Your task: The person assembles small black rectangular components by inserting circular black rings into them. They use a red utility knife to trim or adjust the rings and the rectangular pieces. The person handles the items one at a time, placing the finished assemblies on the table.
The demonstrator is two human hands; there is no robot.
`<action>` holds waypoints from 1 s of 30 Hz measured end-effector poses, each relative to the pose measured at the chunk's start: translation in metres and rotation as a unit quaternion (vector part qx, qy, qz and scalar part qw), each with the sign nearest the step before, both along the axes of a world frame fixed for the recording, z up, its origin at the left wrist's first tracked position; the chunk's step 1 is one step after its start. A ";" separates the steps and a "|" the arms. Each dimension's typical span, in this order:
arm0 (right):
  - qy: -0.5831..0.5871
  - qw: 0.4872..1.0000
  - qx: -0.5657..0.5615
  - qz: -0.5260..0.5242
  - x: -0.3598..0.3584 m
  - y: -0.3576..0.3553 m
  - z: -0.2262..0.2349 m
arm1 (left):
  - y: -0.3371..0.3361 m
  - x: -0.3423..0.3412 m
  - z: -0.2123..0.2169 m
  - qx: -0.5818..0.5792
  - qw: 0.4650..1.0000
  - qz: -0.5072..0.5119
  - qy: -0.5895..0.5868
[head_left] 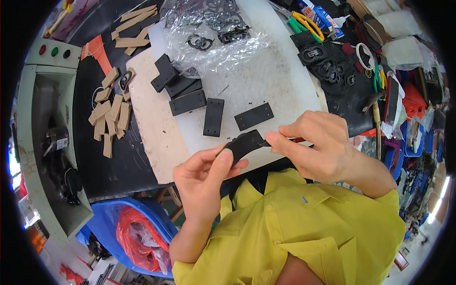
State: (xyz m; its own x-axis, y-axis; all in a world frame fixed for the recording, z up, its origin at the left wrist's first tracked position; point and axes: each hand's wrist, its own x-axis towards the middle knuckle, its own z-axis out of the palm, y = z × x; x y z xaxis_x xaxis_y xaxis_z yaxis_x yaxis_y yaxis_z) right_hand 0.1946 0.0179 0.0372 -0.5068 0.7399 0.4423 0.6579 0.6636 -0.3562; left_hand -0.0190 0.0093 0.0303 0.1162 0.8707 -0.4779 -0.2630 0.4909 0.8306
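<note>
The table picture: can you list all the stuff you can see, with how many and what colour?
black strip: one, black, held between both hands.
flat black pieces: about seven, black, on the white board.
white board: one, white, middle of the table.
tan pieces: many, tan, on the left and top left.
clear bag: one, holding dark metal parts, at the top.
pliers: one pair, yellow and green handles, top right.
blue bin: one, blue, red bag inside, lower left.
left hand: grip on the strip's near end.
right hand: pinching the strip's far end, with a thin red thing.
</note>
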 end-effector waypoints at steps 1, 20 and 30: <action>0.007 0.999 -0.031 -0.010 0.000 -0.001 0.002 | -0.002 0.002 0.001 0.030 0.999 0.002 0.017; 0.103 0.991 0.066 -0.044 -0.033 -0.002 -0.017 | -0.003 0.017 -0.011 0.003 0.985 0.048 -0.168; 0.334 0.854 -0.385 -0.101 -0.027 0.005 0.004 | -0.008 0.034 -0.009 0.262 0.940 0.062 0.209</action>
State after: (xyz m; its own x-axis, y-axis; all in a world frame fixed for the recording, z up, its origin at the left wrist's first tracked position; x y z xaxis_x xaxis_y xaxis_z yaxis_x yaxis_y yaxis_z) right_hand 0.1681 0.0234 0.0412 -0.1596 0.9844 -0.0735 0.2099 -0.0389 -0.9770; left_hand 0.0153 0.0012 0.0218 -0.1047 0.9938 0.0383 0.1118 -0.0265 0.9934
